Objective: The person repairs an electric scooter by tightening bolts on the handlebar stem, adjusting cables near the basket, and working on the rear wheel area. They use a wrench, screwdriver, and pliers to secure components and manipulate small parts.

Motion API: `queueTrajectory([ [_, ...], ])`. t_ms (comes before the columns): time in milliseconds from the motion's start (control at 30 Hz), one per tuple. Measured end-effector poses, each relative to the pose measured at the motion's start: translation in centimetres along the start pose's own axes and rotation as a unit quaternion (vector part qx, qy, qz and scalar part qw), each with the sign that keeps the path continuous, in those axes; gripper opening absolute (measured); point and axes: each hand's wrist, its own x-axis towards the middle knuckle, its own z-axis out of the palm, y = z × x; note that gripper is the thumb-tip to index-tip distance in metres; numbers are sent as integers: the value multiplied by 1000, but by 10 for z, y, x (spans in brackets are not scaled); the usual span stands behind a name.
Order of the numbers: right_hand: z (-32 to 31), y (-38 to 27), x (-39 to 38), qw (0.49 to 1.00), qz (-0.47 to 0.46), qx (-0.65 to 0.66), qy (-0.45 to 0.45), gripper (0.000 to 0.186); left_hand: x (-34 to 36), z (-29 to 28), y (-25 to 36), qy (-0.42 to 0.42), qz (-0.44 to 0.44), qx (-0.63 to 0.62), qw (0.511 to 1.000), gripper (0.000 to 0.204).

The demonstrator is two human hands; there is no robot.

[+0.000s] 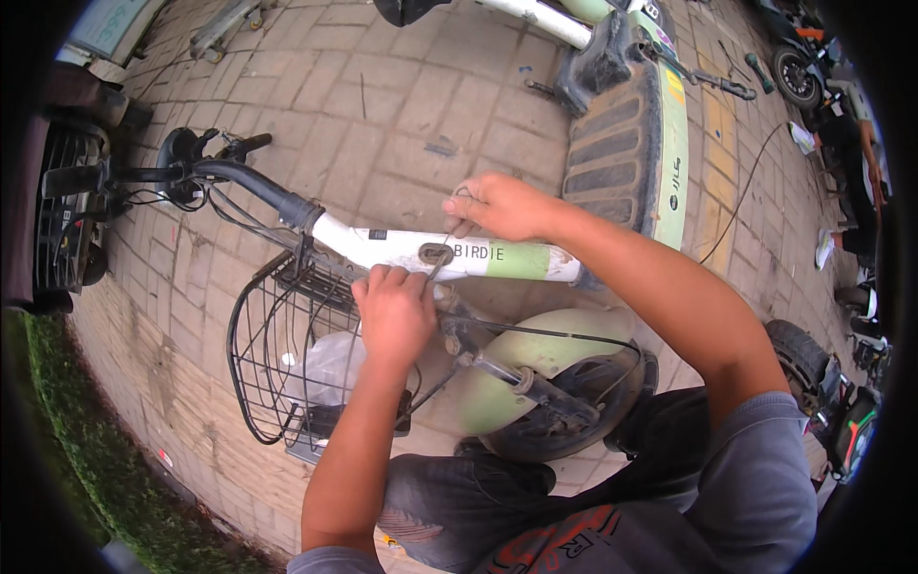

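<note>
In front of me is a light-green and white electric scooter with a white stem (382, 241). A dark oval hole (435, 253) opens in the stem's side. My right hand (499, 207), just beyond the stem, pinches a thin dark cord (447, 241), which loops at the fingertips. The cord passes over the hole toward my left hand (394, 311). That hand is closed at the stem's near edge, its fingers curled beside the cord's lower end; its grip is partly hidden. Below it hang the black wire basket (251, 359) and the green front fender (535, 359).
Black handlebars (253, 182) extend to the left. The front wheel (574, 407) stands close to my legs. A ribbed footboard (612, 158) lies beyond my right forearm. Clear plastic (330, 368) sits in the basket. Other scooters (798, 77) line the right side; a hedge (72, 421) borders the paving.
</note>
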Motion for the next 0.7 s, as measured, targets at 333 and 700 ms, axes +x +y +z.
queueTrajectory([
  [333, 6, -45, 21, 968, -99, -220, -72, 39, 2, -5, 0, -24, -13, 1, 1000, 9],
  [700, 22, -4, -6, 970, 97, 111, 193, 44, 5, -5, -1, -28, -19, 0, 999, 10],
])
